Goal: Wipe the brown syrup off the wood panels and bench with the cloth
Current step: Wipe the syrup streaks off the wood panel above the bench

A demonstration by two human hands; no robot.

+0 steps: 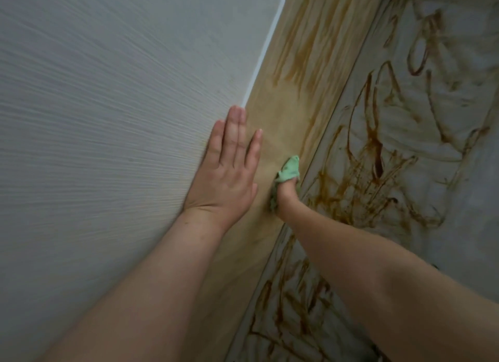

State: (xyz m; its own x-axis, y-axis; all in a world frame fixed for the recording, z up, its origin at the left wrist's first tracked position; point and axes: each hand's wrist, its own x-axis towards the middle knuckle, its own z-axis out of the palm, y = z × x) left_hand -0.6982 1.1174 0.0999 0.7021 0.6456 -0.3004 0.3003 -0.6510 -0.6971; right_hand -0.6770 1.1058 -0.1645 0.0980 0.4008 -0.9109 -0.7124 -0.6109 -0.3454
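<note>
My left hand (226,170) lies flat with straight fingers on the grey-white wood panel (108,118), at its edge beside the tan panel. My right hand (283,197) grips a green cloth (289,170) and presses it against the tan wood panel (272,124), close to the seam with the bench; the cloth hides most of that hand. Brown syrup streaks (302,46) run down the upper part of the tan panel. Thick brown syrup scribbles (375,156) cover the pale bench surface (459,199) on the right.
A white trim strip (266,48) separates the grey-white panel from the tan one. The tan panel around the cloth looks smeared but free of dark streaks. More syrup lines (294,294) cross the bench near my right forearm.
</note>
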